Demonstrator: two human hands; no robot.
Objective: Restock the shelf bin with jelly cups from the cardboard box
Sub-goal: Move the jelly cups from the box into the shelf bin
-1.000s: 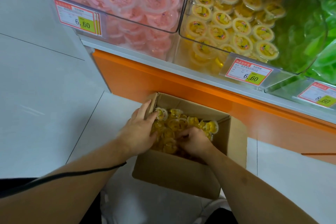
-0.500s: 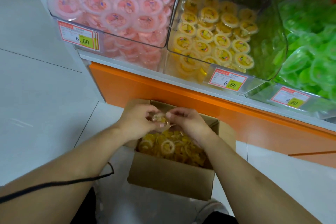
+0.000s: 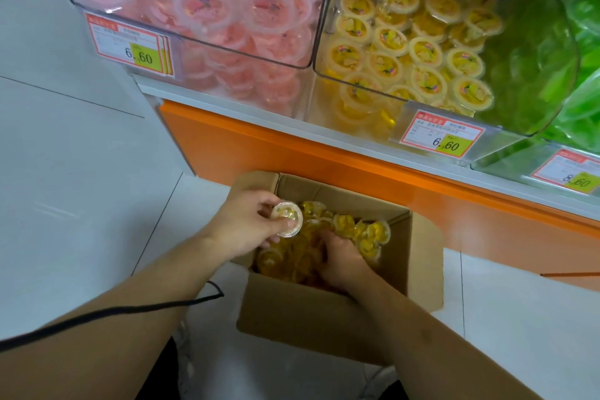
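The right hand is sunk among yellow jelly cups inside the cardboard box; its fingers are buried, so its grip cannot be told. Over the box's left edge, the left hand pinches one round clear-lidded cup.

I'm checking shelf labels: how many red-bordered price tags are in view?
3: the red-bordered price tag on the pink jelly bin, one on the yellow jelly bin, one below the green bin, cut by the frame edge.
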